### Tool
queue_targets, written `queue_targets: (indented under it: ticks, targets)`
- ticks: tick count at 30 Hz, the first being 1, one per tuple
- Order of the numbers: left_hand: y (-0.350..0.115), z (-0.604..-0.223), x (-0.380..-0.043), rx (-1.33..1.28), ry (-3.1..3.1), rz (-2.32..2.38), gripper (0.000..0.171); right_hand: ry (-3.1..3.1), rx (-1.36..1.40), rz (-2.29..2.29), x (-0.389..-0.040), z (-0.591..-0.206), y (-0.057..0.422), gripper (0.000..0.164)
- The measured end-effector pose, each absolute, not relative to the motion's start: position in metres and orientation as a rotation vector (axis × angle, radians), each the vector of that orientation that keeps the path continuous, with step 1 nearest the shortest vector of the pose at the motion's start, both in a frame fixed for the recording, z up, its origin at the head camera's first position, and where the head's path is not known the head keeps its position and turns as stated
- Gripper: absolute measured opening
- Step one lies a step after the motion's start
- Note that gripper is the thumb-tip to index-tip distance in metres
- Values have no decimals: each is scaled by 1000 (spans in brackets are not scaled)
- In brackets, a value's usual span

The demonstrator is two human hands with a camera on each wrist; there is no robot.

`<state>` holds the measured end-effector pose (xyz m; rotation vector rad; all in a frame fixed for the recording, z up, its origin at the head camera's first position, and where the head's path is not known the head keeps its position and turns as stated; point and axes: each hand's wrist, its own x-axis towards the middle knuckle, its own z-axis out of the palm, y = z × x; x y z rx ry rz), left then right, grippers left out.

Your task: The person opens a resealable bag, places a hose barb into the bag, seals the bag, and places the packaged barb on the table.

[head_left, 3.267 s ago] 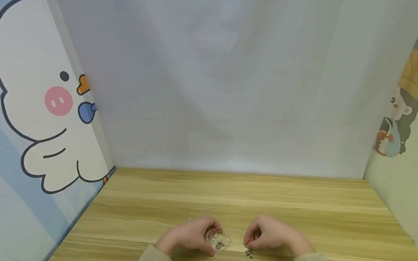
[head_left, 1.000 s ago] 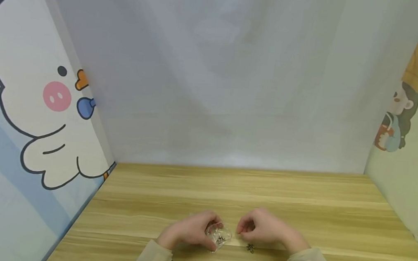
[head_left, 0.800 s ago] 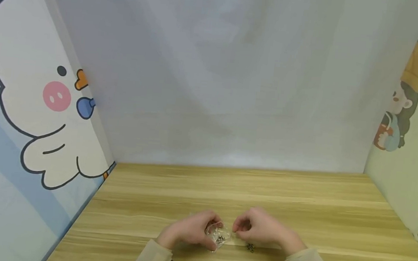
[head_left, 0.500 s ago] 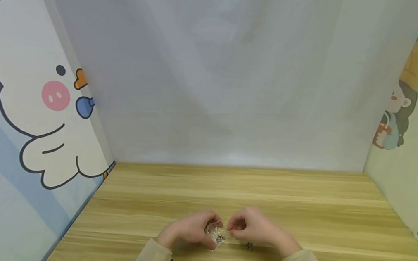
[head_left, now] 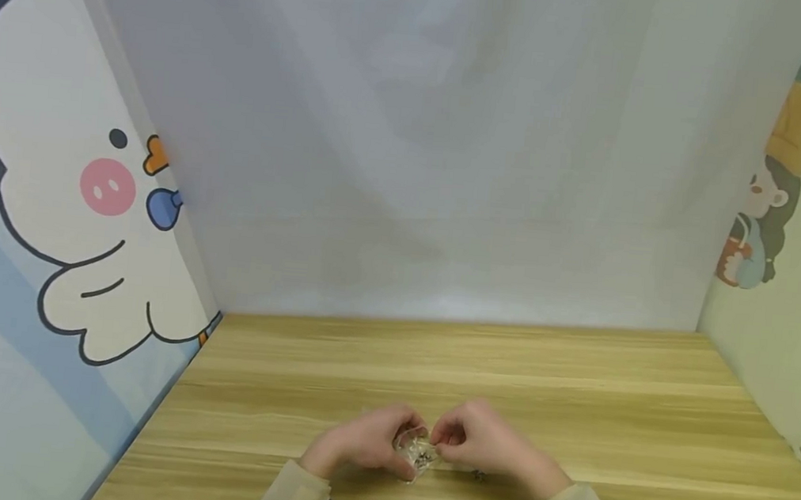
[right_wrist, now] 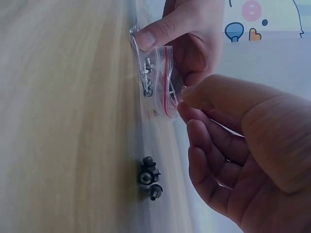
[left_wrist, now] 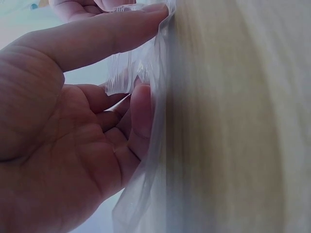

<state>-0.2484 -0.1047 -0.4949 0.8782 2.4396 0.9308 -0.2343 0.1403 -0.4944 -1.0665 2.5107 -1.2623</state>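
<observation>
Head view: left hand (head_left: pixel 371 443) grips clear zip bag (head_left: pixel 412 448) of small metal parts (head_left: pixel 423 459), low at bench (head_left: pixel 540 373); right hand (head_left: pixel 480 440) at bag's mouth. Left wrist: thumb (left_wrist: pixel 97 41) along bag. Right wrist: fingertips (right_wrist: pixel 195 94) pinched together, anything held unclear; loose metal pieces (right_wrist: pixel 147 176) nearby on bench.

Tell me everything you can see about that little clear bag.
It is a small, clear plastic zip bag, thin and crinkled, with a red line running across it near the mouth. That mouth looks spread open, and small silvery metal pieces show inside. The bare left hand grips it between thumb and fingers, and its lower side seems to rest on the pale wood-grain tabletop. The bare right hand is right at the mouth; whether it touches the plastic is unclear.
</observation>
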Motion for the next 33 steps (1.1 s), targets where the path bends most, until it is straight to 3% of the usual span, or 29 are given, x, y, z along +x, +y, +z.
queue_targets:
  ticks: [33]
  targets:
    - [-105,-498,-249,863,2413,976,56,2508,-989,-1276,-234,-491,145,12]
